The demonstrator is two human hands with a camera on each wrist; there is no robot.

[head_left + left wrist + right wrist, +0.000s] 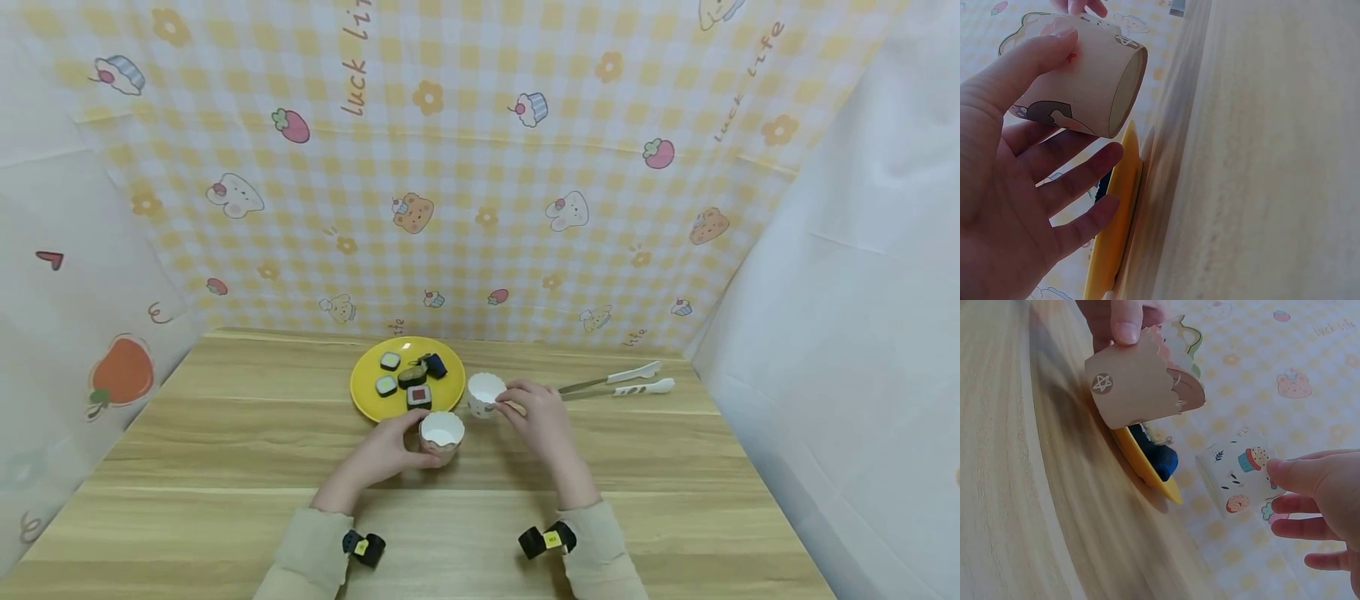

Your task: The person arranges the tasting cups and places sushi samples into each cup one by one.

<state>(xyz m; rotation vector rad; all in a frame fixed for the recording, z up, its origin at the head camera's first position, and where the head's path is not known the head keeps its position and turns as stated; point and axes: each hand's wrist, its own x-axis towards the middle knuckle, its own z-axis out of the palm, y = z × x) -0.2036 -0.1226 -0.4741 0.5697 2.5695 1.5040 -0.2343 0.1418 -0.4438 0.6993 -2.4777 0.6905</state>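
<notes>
In the head view's lower centre, the left hand [388, 451], some fingers spread, gripped a stack of pinkish scalloped paper cups [441, 449]; just up-right, the right hand [538, 418] pinched a white cupcake-printed paper cup [481, 407]. Squeezing hard could have crumpled either.

cups [442, 432]: matt paper | plate [366, 380]: glossy plastic | tabletop [225, 450]: smooth wood-grain | backdrop [480, 167]: creased cloth

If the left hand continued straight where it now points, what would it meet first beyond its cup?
Probably the white patterned cup in the right hand, though relative heights are hard to judge.
</notes>
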